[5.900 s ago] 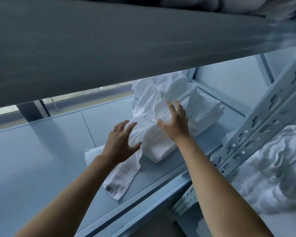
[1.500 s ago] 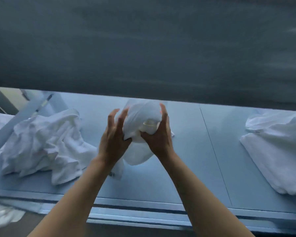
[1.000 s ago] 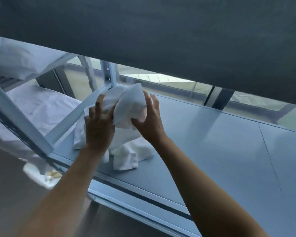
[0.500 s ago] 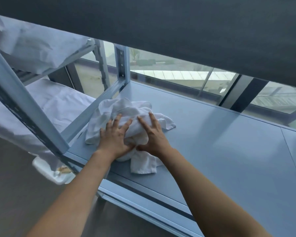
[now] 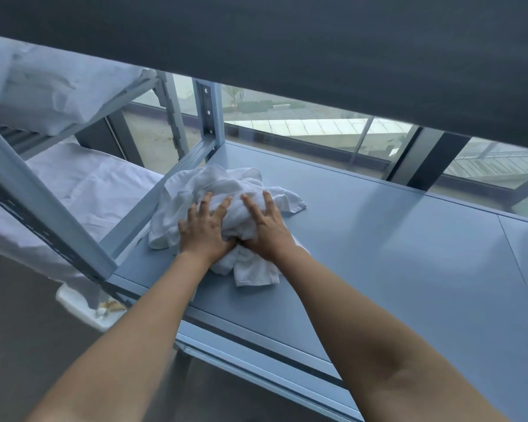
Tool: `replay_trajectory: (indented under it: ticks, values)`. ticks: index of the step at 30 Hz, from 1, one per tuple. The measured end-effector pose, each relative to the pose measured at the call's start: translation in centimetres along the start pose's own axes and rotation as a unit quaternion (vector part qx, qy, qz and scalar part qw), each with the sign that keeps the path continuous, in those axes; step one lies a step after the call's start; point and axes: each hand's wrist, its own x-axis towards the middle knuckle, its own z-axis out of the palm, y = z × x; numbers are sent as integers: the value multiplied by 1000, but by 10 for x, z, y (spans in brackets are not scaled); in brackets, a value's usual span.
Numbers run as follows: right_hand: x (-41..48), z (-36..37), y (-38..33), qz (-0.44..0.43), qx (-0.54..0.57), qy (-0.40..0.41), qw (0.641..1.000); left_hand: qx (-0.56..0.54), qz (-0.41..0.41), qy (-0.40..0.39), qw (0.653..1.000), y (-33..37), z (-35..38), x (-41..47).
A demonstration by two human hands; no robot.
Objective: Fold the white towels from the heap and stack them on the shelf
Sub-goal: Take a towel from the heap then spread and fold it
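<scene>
A crumpled heap of white towels [image 5: 217, 190] lies at the left end of the grey-blue metal shelf [image 5: 393, 254]. My left hand [image 5: 205, 228] and my right hand [image 5: 264, 225] lie side by side on top of the heap, fingers spread and straight, pressing down on it. A loose towel end [image 5: 255, 272] hangs out of the heap toward the shelf's front edge, between my wrists.
The shelf above [image 5: 287, 41] hangs dark and low over the view. A slanted metal upright [image 5: 43, 205] and a brace [image 5: 153, 202] stand just left of the heap. White bedding [image 5: 83, 190] lies on the neighbouring rack. Windows run behind the shelf.
I carried a bunched towel from the folded stack leftward to the heap, set it down on it, and flattened both hands on top. In the last half second the hands barely moved.
</scene>
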Motion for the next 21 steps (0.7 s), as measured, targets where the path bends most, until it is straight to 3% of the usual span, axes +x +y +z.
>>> replay_trajectory:
  ticks: [5, 9, 12, 21]
  values:
    - [-15, -19, 4, 2, 7, 4, 1000, 3, 9, -20, 1000, 17, -19, -1]
    - [-44, -61, 28, -17, 0, 38, 999, -9, 106, 87, 990, 49, -44, -14]
    - [-71, -101, 58, 6, 2, 77, 997, -16, 152, 110, 982, 92, -53, -18]
    - [-190, -225, 163, 134, 8, 204, 970, -43, 272, 77, 958, 260, -35, -27]
